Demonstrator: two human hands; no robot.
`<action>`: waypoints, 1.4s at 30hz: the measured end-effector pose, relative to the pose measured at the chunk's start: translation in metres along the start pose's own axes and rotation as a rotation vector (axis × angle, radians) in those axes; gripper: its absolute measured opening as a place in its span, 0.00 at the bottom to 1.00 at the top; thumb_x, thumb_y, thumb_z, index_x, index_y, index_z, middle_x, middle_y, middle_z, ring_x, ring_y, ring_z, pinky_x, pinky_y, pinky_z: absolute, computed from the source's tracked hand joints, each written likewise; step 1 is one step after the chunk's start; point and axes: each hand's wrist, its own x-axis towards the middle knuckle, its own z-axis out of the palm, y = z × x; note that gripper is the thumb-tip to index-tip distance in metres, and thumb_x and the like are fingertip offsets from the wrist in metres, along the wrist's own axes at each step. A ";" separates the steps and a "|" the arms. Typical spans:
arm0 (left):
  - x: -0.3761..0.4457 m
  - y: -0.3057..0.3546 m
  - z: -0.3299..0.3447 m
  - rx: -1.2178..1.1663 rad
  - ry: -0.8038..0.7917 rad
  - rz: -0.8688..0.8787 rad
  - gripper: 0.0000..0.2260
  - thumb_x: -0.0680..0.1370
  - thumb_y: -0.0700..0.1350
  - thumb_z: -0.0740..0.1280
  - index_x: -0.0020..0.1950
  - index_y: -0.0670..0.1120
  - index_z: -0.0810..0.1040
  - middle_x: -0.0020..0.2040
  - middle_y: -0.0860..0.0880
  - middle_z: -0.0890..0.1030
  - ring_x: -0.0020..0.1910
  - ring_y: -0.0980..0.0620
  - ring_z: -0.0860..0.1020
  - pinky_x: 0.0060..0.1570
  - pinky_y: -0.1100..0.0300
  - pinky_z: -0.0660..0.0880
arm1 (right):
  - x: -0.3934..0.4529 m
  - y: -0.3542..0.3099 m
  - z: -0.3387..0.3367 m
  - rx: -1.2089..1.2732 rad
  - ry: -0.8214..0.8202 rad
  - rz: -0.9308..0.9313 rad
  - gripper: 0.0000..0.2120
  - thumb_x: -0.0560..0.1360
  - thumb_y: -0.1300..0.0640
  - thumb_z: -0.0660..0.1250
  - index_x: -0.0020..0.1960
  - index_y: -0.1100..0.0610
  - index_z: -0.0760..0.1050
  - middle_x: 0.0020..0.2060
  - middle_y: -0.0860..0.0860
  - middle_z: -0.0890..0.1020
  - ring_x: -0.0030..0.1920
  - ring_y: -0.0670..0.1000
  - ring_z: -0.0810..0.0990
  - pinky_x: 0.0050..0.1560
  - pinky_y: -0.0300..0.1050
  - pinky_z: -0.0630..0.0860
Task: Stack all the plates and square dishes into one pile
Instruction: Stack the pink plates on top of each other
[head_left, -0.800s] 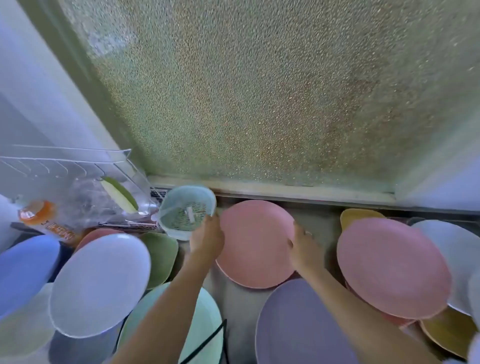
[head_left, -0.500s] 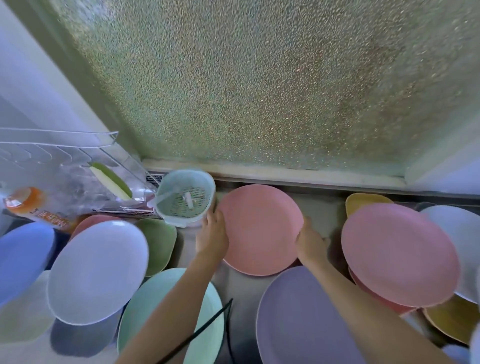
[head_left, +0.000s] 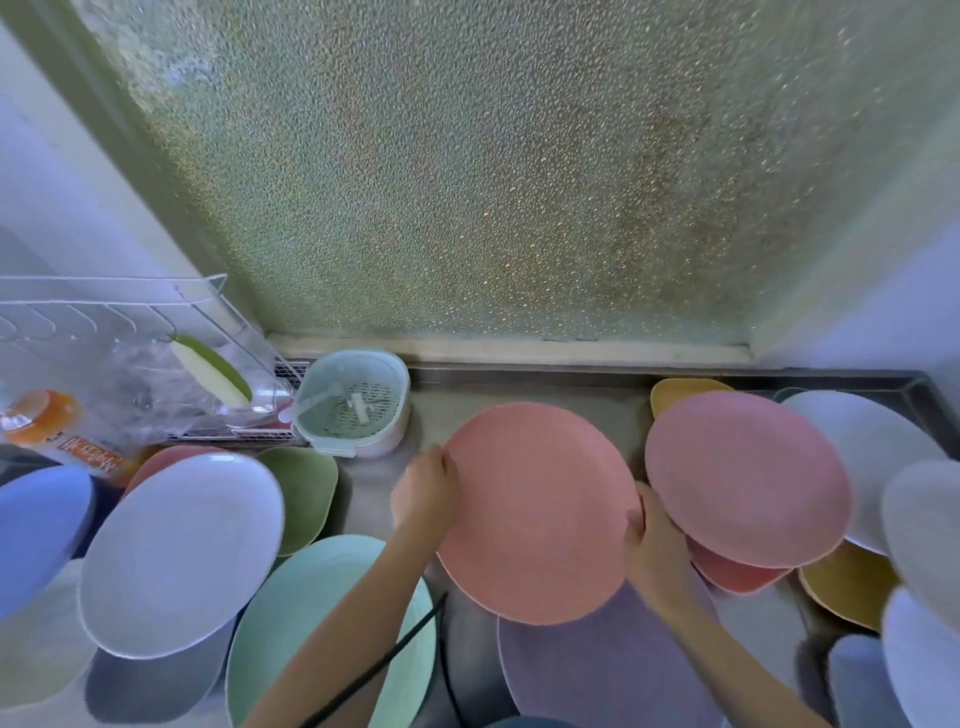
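Round pink plate (head_left: 535, 512), tilted, above lilac plate (head_left: 597, 670), among scattered pastel plates.

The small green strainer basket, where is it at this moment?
In the head view, the strainer basket stands left of centre at the back of the counter, beside the wire dish rack and just beyond the left hand.

The single head view looks forward and steeply down from close above the counter (head_left: 545, 395). It faces the far frosted window (head_left: 493, 171). No second view exists.
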 end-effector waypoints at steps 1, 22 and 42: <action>-0.010 0.001 0.005 0.031 -0.014 0.031 0.11 0.80 0.44 0.52 0.42 0.43 0.69 0.43 0.42 0.77 0.43 0.41 0.77 0.42 0.54 0.71 | -0.014 0.011 -0.004 0.007 0.020 0.020 0.18 0.75 0.67 0.59 0.64 0.58 0.71 0.50 0.55 0.80 0.53 0.59 0.77 0.50 0.46 0.68; -0.100 -0.014 0.064 0.643 -0.394 0.307 0.14 0.79 0.36 0.52 0.62 0.41 0.70 0.59 0.43 0.78 0.57 0.42 0.78 0.53 0.53 0.73 | -0.108 0.091 -0.050 -0.426 -0.089 0.249 0.20 0.80 0.58 0.50 0.72 0.51 0.60 0.46 0.60 0.81 0.40 0.60 0.77 0.41 0.51 0.73; -0.100 -0.011 0.075 0.447 -0.365 0.122 0.15 0.83 0.44 0.48 0.61 0.40 0.70 0.60 0.41 0.77 0.60 0.41 0.76 0.57 0.50 0.71 | -0.034 0.076 -0.083 -0.084 0.288 0.423 0.20 0.80 0.43 0.49 0.47 0.58 0.70 0.45 0.59 0.80 0.46 0.62 0.78 0.44 0.52 0.72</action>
